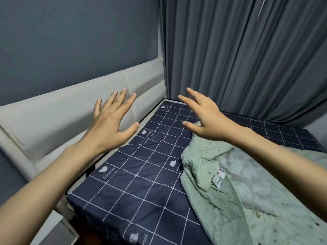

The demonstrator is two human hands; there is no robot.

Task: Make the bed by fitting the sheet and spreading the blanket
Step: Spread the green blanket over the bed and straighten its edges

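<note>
From the head camera, the left hand point(109, 121) and the right hand point(205, 117) are both stretched out in the air above the bed, fingers point(123, 98) spread wide and holding nothing. The dark blue sheet point(141, 174) with white lines (and little hearts and hats) lies flat on the bed beside the white headboard point(70, 110). The pale green blanket point(238, 191) sits in a crumpled heap on the right side, under the right arm, with grey curtains point(247, 59) behind.
</note>
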